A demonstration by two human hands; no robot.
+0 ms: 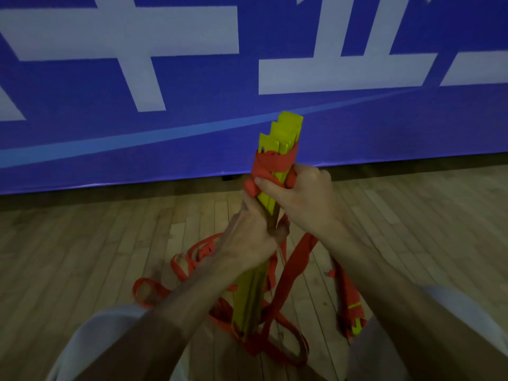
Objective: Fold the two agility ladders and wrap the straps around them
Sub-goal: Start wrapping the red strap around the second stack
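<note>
Head view: yellow rung bundle (280, 138) upright at centre, red strap (275, 162) wound near top; left hand (251, 237) clamped mid-bundle, right hand (299, 193) pinching strap. Loose strap loops (154, 291) on wooden floor (82, 243) from 6 to 9 o'clock; blue banner (192, 78) edge at 12, close behind.

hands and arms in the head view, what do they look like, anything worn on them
Both hands are bare: the left hand and the right hand show no gloves, and no rings, watch or wristband can be made out in the dim light. The forearms are uncovered. Pale, light-coloured short sleeves start up near the elbows at the bottom corners of the picture. No markings are visible on them.
</note>
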